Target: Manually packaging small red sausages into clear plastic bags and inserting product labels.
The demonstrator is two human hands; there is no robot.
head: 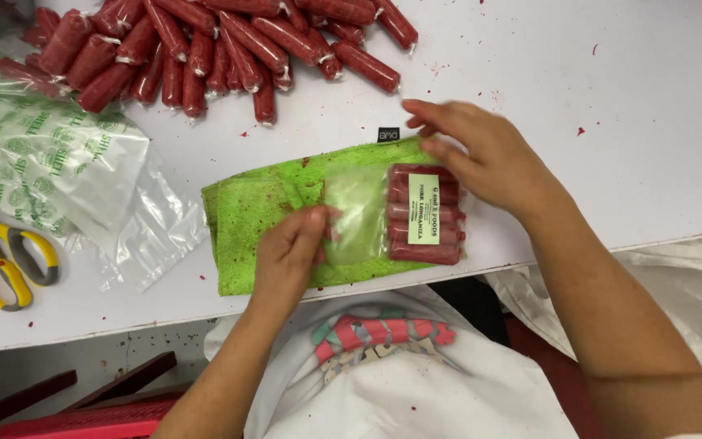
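White tabletop (578, 122), flecked with red specks, carries a green cloth (245, 211) near its front edge. On the cloth lies a clear plastic bag (367, 215) with red sausages (426, 213) packed side by side at its right end under a pale label. The left hand (290, 248) presses flat on the bag's empty left end, fingers together. The right hand (481, 158) hovers over the packed end, fingers loosely curled; whether it touches the bag is unclear. Loose wrapped sausages (221, 45) are heaped at the far left, beside printed plastic bags (50, 154) and yellow-handled scissors (14, 264).
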